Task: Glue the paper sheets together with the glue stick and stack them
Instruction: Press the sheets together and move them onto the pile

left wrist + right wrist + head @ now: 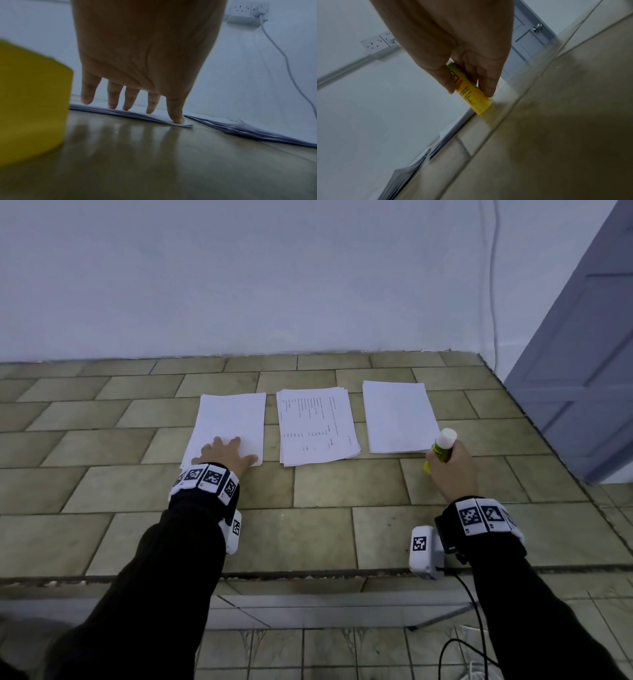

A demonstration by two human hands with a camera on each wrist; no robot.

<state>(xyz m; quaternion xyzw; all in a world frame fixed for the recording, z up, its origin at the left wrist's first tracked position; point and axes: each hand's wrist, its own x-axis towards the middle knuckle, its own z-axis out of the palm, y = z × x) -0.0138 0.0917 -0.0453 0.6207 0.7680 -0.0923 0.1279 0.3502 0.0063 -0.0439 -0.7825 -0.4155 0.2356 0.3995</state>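
Three piles of white paper lie in a row on the tiled counter (pixel 325 494). My left hand (pixel 227 451) lies flat, fingers spread, on the near end of the blank left pile (pixel 233 419); the left wrist view shows my left hand (pixel 130 106) with fingertips pressing that left pile (pixel 154 116). The middle pile (pixel 317 426) has print on top. My right hand (pixel 452 470) grips a yellow glue stick (pixel 442 448), white cap up, beside the near right corner of the blank right pile (pixel 399 416). In the right wrist view, thumb and fingers of my right hand (pixel 470 92) pinch the glue stick (pixel 479 105) near the counter.
A blurred yellow object (pixel 30 101) stands on the counter close to my left wrist. A white wall runs behind the piles, with a socket (pixel 248 12) and a hanging cable (pixel 493 285). A grey door (pixel 582 371) stands past the counter's right edge. The front edge (pixel 308 573) lies near my forearms.
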